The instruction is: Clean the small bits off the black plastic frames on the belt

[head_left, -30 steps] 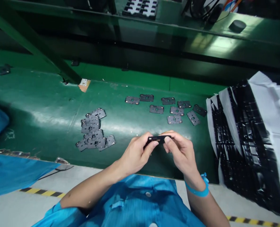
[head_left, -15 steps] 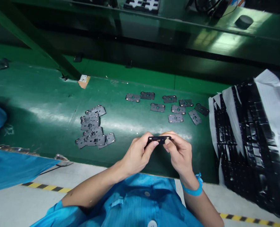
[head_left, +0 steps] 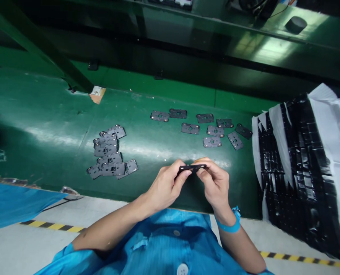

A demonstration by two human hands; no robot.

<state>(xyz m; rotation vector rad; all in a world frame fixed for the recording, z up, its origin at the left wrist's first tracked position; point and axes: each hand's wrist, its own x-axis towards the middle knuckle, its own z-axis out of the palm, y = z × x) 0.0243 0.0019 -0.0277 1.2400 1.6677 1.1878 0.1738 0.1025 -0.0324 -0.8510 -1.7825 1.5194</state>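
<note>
A small black plastic part [head_left: 193, 167] is held nearly edge-on between both hands, over the front of the green table. My left hand [head_left: 170, 182] pinches its left end between thumb and fingers. At its right end, my right hand [head_left: 215, 182] grips it, the thumb on the near side. Beyond the hands lie several flat dark plates [head_left: 190, 128], spread apart from one another. To the left is an overlapping pile of similar plates [head_left: 109, 147].
On the right stands a stack of black trays [head_left: 304, 172] with white sheets. A green slanted post [head_left: 52, 57] meets the table [head_left: 147, 149] at the back left. Blue clothing [head_left: 17, 202] of another person shows at the left edge. A shelf runs across the back.
The black part has turned slightly, showing a thinner edge, and my right hand has shifted a little left with it. The whole view has moved slightly.
</note>
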